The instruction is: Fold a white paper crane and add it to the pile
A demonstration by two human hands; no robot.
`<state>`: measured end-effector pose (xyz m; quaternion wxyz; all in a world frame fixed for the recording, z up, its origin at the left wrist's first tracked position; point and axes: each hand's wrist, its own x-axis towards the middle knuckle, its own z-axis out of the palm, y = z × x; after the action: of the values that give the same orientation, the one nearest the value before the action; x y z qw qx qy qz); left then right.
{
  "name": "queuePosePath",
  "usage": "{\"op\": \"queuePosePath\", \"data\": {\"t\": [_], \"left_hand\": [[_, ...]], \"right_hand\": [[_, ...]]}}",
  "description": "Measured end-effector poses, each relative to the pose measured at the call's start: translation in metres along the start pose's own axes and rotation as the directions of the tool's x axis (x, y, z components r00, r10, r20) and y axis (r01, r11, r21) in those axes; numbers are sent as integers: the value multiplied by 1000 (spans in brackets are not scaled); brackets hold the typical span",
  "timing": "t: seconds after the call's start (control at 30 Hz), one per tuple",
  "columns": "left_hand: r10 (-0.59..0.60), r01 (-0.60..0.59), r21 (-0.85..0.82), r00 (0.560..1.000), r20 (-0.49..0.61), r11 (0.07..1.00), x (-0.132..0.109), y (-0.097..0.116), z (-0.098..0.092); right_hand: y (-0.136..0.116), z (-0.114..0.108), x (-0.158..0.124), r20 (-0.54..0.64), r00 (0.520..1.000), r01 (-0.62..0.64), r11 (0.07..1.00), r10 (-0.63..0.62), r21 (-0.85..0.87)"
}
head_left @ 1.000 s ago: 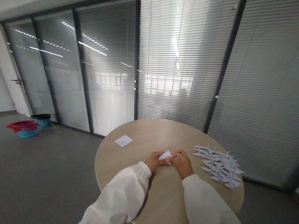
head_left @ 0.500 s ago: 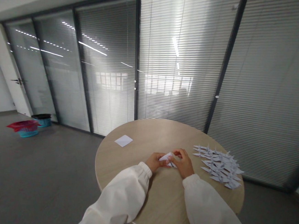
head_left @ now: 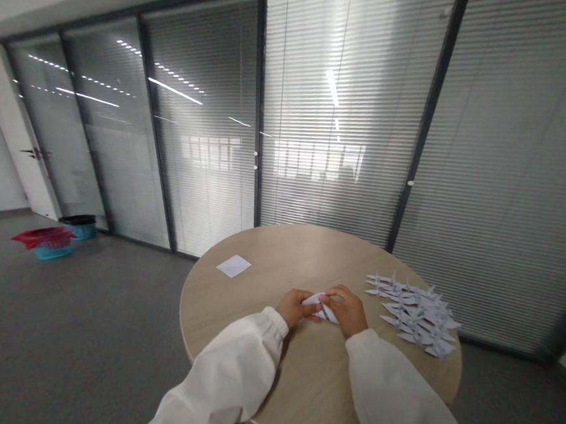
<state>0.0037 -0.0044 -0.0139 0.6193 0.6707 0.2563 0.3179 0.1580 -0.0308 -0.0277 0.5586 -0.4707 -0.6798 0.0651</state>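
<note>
At far left on the grey floor: a red-and-blue basket (head_left: 45, 240) with a dark bin (head_left: 80, 225) just behind it, both near the glass partition (head_left: 203, 166), whose blinds are closed. Round wooden table (head_left: 252, 353) fills the lower centre. Near its left far edge lies 1 flat white paper square (head_left: 233, 266), plain-faced, lying apart from everything else on the table. Moving right: left hand (head_left: 294, 307), white sleeve to the wrist, fingers curled, thumb and fingertips pinching the left end of the folded paper (head_left: 316, 300). The folded paper sits on the table about mid-width, on the near half, held between the 2 hands. It is white; any marking is too small to tell. Its long axis runs roughly left to right, slanting slightly toward the person at the right end; which end is the pointed one cannot be told, since fingers cover both. Right hand (head_left: 351, 311), fingers bent, closes on the right end, knuckles up. Further right, well apart from the hands, a cluster of paper cranes (head_left: 415, 314) lies spread on the tabletop, all white, wings flat.
</note>
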Motion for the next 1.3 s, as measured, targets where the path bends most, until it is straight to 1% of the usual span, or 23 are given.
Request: {"op": "queuePosePath", "data": {"t": [0.13, 0.4, 0.53, 0.7, 0.83, 0.9, 1.07, 1.17, 1.23, 1.3], "left_hand": [[-1, 3, 43, 999, -34, 999, 0, -1, 0], [7, 15, 189, 993, -117, 982, -2, 1, 0], [15, 16, 233, 991, -131, 972, -3, 1, -1], [18, 21, 264, 990, -142, 964, -5, 6, 2], [28, 19, 287, 987, -157, 958, -7, 9, 3], [27, 22, 293, 986, -162, 956, -6, 7, 3], [27, 12, 279, 990, -136, 960, -4, 1, 1], [27, 12, 277, 990, -138, 961, -4, 2, 1], [41, 5, 287, 987, -154, 958, -4, 4, 1], [71, -13, 274, 977, -202, 962, -2, 6, -1]], "right_hand": [[-1, 0, 0, 5, 1000, 7, 1000, -6, -4], [-3, 0, 0, 1, 999, 49, 998, -49, -40], [-3, 0, 0, -1, 999, 54, 998, -54, -40], [-4, 1, -1, 4, 997, 75, 996, -75, -56], [-6, -1, 0, 30, 996, 88, 994, -87, -67], [-7, -1, 0, 41, 995, 89, 993, -86, -72], [-6, -2, 0, 23, 998, 64, 995, -63, -82], [-6, -2, 0, 29, 999, 42, 997, -40, -60], [-7, -2, -1, 28, 999, 32, 998, -30, -51], [-7, -3, -1, 7, 1000, 11, 998, -11, -57]]}}
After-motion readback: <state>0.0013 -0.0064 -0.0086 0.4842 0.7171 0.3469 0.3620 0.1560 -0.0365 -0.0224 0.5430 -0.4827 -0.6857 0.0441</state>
